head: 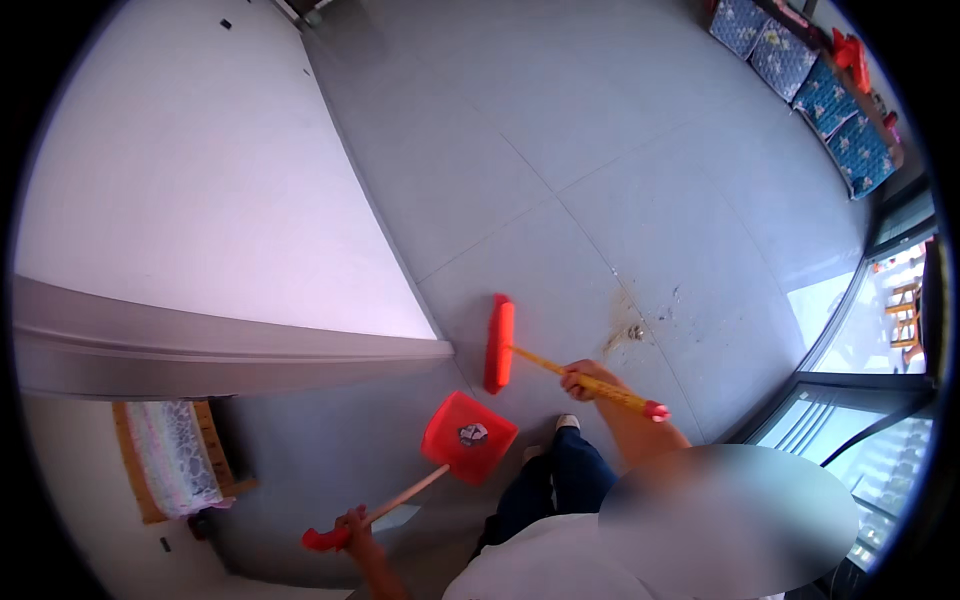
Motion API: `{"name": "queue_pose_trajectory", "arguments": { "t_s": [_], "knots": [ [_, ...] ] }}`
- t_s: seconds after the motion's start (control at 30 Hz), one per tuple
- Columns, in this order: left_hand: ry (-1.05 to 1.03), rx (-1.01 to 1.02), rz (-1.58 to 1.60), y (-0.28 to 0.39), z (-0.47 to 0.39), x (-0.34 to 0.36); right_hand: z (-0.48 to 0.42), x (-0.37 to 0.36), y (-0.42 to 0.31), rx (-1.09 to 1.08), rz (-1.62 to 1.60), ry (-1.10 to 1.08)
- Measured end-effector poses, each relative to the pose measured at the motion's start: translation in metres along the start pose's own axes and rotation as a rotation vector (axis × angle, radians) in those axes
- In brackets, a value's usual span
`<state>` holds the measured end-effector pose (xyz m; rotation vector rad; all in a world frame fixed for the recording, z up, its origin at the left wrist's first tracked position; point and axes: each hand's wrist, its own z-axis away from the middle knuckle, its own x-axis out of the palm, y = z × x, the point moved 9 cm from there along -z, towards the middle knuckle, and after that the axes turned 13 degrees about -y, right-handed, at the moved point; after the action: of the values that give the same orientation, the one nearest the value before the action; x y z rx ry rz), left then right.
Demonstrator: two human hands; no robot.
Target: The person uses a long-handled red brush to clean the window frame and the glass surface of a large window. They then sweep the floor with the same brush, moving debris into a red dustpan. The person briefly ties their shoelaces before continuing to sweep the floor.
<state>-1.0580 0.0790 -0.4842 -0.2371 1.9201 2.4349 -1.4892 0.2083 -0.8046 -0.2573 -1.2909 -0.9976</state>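
My right hand (pixel 582 380) grips the yellow handle (pixel 615 391) of a broom. The broom's orange-red head (pixel 500 345) is at the floor, near the corner of the white wall. In my left hand (pixel 354 526) is the long handle (pixel 409 493) of a red dustpan (pixel 469 438), held near its red grip end. A crumpled grey-and-white scrap (pixel 472 434) lies in the pan. The dustpan is left of my feet, apart from the broom head. A patch of brown dirt and debris (pixel 634 331) is spread on the floor to the right of the broom.
A wall with a projecting corner (pixel 442 348) stands close on the left. Cushioned seats (pixel 784 60) line the far right. At the right are glass doors (pixel 810 420). A wooden piece of furniture with a lace cover (pixel 169 457) stands at lower left. Grey tiles (pixel 555 150) cover the floor.
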Motion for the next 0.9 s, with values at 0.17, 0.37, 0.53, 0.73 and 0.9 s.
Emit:
{"name": "queue_pose_trajectory", "arguments": {
  "t_s": [0.17, 0.37, 0.53, 0.73, 0.9],
  "knots": [
    [-0.202, 0.077, -0.009, 0.004, -0.032, 0.085, 0.146, 0.015, -0.038, -0.397, 0.007, 0.341],
    [-0.425, 0.267, 0.029, 0.036, -0.108, 0.229, 0.198, 0.069, -0.039, -0.545, 0.169, 0.488],
    [-0.490, 0.242, 0.022, 0.043, -0.183, 0.328, 0.178, 0.098, -0.078, -0.599, 0.265, 0.414],
    [-0.475, 0.106, -0.061, -0.026, -0.294, 0.360, 0.078, 0.147, -0.151, -0.841, 0.322, 0.630],
    [-0.479, 0.008, -0.005, -0.051, -0.348, 0.378, -0.035, 0.163, -0.210, -1.050, 0.073, 0.582]
  ]
}}
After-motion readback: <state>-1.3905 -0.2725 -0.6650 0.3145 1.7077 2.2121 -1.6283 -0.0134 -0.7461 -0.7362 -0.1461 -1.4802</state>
